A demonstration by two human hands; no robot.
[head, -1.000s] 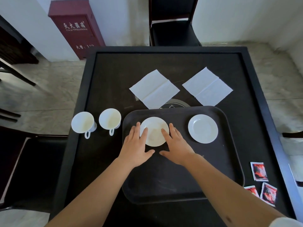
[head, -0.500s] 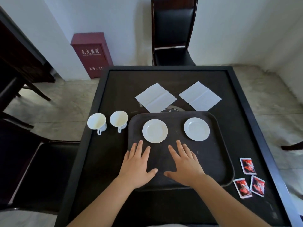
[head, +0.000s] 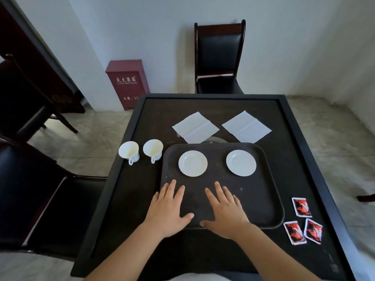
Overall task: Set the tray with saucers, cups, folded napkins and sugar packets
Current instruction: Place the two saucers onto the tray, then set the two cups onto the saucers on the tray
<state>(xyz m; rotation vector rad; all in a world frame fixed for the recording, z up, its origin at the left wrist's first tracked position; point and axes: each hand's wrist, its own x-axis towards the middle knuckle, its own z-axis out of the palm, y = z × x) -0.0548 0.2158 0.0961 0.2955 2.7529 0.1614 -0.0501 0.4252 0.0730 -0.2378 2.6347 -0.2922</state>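
**Saucers down, hands back at near edge**

Both my hands are spread flat, holding nothing: left hand (head: 168, 211) over the tray's near-left corner, right hand (head: 225, 211) over its near edge, w/ fingers pointing away from me. A sec ago they were up at the left saucer (head: 192, 163); now pulled back, so that saucer's placed, and the right saucer (head: 241, 162) sits beside it, well apart. Saucer step looks done; cups next, I reckon.

Tray (head: 261, 191) has bare room in front of both saucers for napkins & sugar. Its near rim is close to the worktop (head: 129, 191) edge, so not much slack there. Sugar packets (head: 302, 206), three, lie just right of the tray. Cups (head: 152, 149), two, stand just left of it, handles toward me. Two napkins (head: 195, 127), unfolded, lie beyond the tray's far rim, the left one touching or tucked under it, can't tell.
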